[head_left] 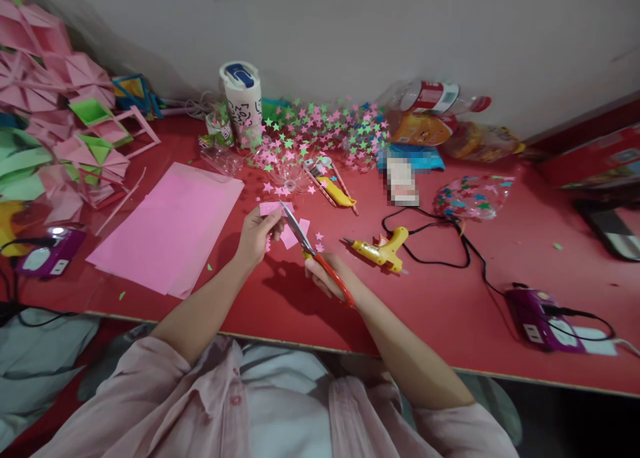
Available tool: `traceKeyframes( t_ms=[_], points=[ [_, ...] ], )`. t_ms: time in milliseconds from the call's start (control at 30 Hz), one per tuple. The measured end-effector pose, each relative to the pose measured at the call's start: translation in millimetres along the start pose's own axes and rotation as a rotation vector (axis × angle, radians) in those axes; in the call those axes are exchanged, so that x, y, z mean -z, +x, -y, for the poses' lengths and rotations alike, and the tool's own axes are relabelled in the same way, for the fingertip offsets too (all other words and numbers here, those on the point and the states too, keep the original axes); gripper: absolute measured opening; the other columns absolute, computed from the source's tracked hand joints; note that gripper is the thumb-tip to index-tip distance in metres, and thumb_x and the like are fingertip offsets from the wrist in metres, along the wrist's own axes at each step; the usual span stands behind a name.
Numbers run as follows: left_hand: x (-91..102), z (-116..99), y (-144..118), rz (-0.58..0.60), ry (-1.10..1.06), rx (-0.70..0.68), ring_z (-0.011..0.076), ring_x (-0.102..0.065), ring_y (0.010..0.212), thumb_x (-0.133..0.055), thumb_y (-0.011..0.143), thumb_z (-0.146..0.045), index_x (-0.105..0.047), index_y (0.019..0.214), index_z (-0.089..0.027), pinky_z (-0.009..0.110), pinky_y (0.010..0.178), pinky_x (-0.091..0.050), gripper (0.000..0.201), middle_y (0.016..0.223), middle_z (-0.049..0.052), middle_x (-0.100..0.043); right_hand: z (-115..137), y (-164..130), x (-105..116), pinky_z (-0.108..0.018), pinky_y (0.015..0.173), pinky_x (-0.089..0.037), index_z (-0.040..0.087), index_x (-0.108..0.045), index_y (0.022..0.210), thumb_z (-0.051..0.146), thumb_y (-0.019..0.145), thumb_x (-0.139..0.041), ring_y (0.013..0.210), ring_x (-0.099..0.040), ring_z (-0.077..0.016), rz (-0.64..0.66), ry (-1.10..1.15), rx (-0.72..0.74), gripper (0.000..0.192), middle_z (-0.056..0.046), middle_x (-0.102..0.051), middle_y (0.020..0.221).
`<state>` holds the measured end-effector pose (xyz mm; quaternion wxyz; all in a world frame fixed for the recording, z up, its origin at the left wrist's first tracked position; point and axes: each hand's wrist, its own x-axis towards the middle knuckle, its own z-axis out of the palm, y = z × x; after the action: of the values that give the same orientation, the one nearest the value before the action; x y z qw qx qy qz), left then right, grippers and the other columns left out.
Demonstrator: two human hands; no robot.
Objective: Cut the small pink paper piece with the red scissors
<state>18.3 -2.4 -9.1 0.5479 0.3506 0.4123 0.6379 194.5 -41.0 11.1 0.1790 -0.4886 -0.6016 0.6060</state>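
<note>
Between the two hands, just above the table's near-middle, sat the work: left hand [256, 235] pinched a small pink paper piece [273, 209] by its lower-left edge, fingers closed on it, paper sticking up & away from the body. Right hand [326, 276] was wrapped through the red handles of the scissors [310, 248], grip closed. Scissors' long axis ran diagonally, handles low-right by the rt hand, blades pointing up-left into the paper, tips touching or just at its right edge. Blades looked nearly shut; can't tell exactly. Another pink scrap [295, 235] lay under the blades. Left hand was nearer the paper; yellow glue gun [377, 250] lay just right of the rt hand, big pink sheet [173, 228] left of the lft hand.
</note>
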Motion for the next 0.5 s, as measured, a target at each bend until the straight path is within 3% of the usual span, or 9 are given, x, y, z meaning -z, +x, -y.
traceKeyframes(
  t_ms=[500],
  points=[
    [0.6, -3.2, 0.7, 0.003, 0.006, 0.017, 0.0043, -0.044, 0.038, -0.070, 0.068, -0.041, -0.059, 0.067, -0.017, 0.018, 0.035, -0.030, 0.027, 0.050, -0.004, -0.055, -6.4, 6.0, 4.7, -0.022, 0.037, -0.027, 0.021, -0.040, 0.058, 0.072, 0.076, -0.047, 0.037, -0.034, -0.0069, -0.024, -0.080, 0.016, 0.055, 0.006, -0.036, 0.042]
  ],
)
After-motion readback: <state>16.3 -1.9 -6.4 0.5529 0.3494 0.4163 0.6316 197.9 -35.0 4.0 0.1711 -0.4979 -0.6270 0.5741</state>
